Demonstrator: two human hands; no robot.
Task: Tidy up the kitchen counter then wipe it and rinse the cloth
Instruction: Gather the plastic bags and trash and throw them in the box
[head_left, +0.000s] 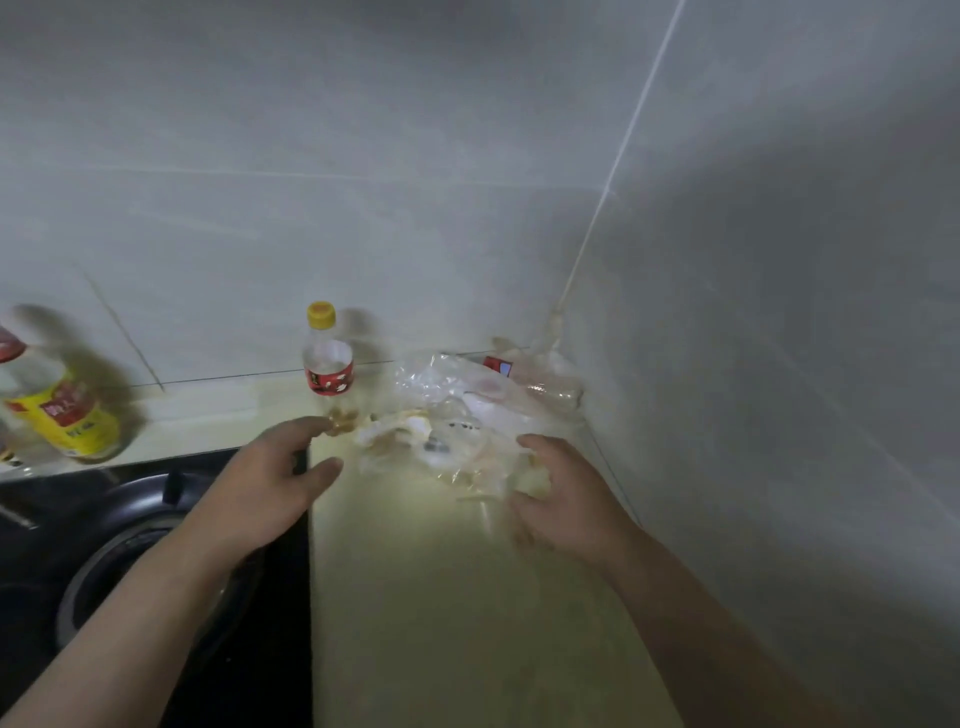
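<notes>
Fingers (306, 430) of the left hand (270, 478) spread apart, the right hand (566, 504) curled (grip unclear) at the crumpled plastic bags (467, 405) right of the yellow-capped bottle (327, 364), likely light, limp, slippery: bunch them whole.

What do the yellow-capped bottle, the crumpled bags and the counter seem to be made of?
The yellow-capped bottle: clear plastic, probably; see-through body. The crumpled bags: thin glossy plastic film, transparent, wrinkled. The counter: smooth pale stone or laminate; unclear which.
</notes>
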